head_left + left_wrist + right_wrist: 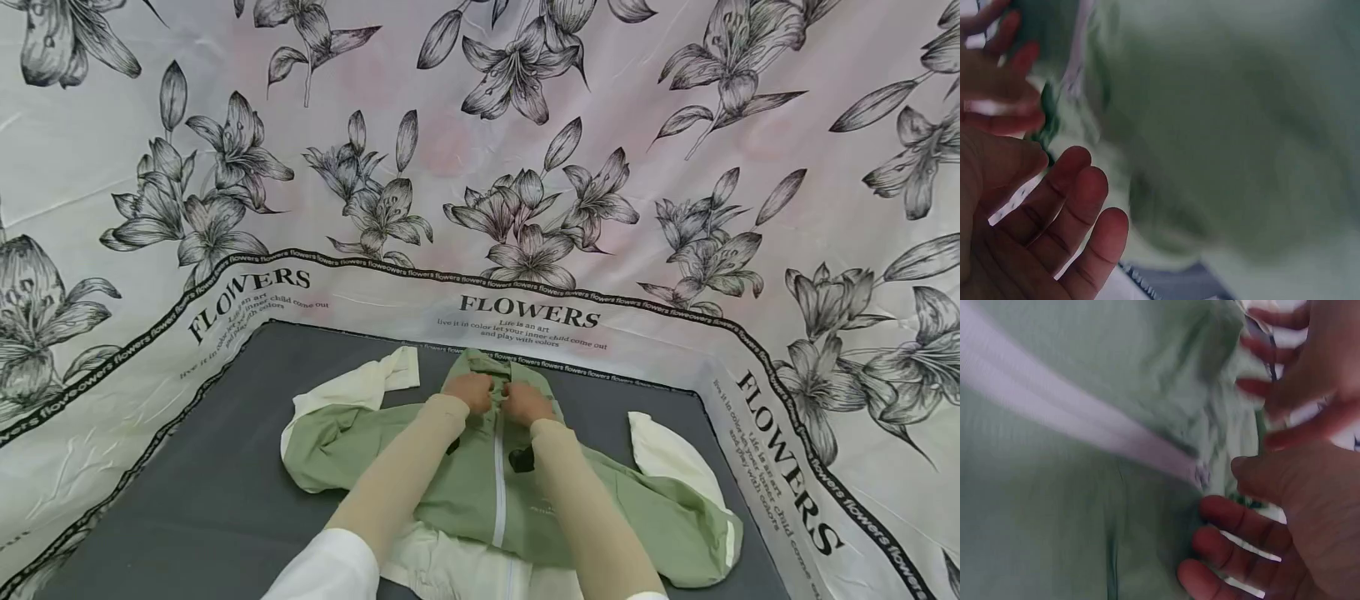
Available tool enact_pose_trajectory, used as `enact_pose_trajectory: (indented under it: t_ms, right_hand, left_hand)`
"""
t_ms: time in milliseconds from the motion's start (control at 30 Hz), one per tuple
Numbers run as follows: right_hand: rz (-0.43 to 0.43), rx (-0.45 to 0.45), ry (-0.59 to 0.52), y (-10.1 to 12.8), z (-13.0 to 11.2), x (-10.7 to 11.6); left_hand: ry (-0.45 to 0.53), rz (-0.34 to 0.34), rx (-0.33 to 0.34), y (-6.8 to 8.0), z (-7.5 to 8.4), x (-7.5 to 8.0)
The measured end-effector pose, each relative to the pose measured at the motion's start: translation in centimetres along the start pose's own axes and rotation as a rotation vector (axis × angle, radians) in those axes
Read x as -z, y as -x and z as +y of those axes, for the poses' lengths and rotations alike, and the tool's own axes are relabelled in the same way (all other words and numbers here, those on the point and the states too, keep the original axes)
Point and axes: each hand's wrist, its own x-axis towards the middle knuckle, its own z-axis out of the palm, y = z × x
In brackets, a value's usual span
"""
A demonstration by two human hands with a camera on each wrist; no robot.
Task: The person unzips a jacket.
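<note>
We see the left hand (468, 390) and right hand (525, 402) meeting at the green jacket's (450, 483) collar near the grey mat's (187, 500) far edge, seemingly pinching fabric beside the zip (498, 492) to steady it.

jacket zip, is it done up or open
Done up, as far as it shows: the white zip runs as one closed line down the green jacket front to both hands at the collar.
</note>
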Motion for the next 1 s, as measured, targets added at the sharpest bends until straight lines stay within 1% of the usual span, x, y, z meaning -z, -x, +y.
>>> enact_pose_trajectory:
  t_ms: [67, 133, 200, 300, 367, 500, 633, 733, 800, 867, 1000]
  right_hand:
    - [0.001, -0.001, 0.052, -0.3, -0.5, -0.4]
    - [0.022, -0.015, 0.088, -0.5, -0.7, -1.0]
    - [0.039, -0.028, 0.098, -0.6, -0.8, -1.5]
    - [0.079, -0.046, 0.067, -0.7, -0.7, -2.2]
    - [0.103, -0.057, 0.061, -0.8, -0.5, -2.6]
    - [0.111, -0.084, 0.001, -1.0, -0.1, -3.6]
    - [0.113, -0.095, -0.060, -0.9, 0.4, -4.4]
    - [0.136, -0.081, -0.087, -0.9, 0.8, -4.5]
    - [0.161, -0.055, -0.103, -1.0, 1.1, -4.3]
    - [0.189, -0.018, -0.121, -1.1, 1.4, -4.2]
    - [0.222, 0.052, -0.199, -0.7, 1.6, -3.9]
  left_hand:
    - [-0.009, -0.003, -0.011, -0.4, 0.2, -0.8]
    - [-0.014, -0.006, -0.010, -0.7, 0.4, -1.3]
    - [-0.023, -0.017, -0.001, -0.8, 0.5, -1.6]
    - [-0.031, -0.034, 0.011, -0.9, 0.6, -2.0]
    - [-0.017, -0.041, 0.017, -1.0, 0.6, -2.3]
    - [0.031, -0.068, 0.026, -0.7, 0.7, -2.6]
    - [0.057, -0.098, 0.023, 0.0, 0.9, -2.9]
    - [0.063, -0.094, 0.013, 0.2, 1.0, -2.9]
    - [0.079, -0.080, 0.008, 0.0, 0.9, -3.0]
    - [0.124, -0.073, 0.008, -0.2, 0.7, -3.0]
    - [0.236, -0.055, -0.002, -0.8, 0.1, -3.2]
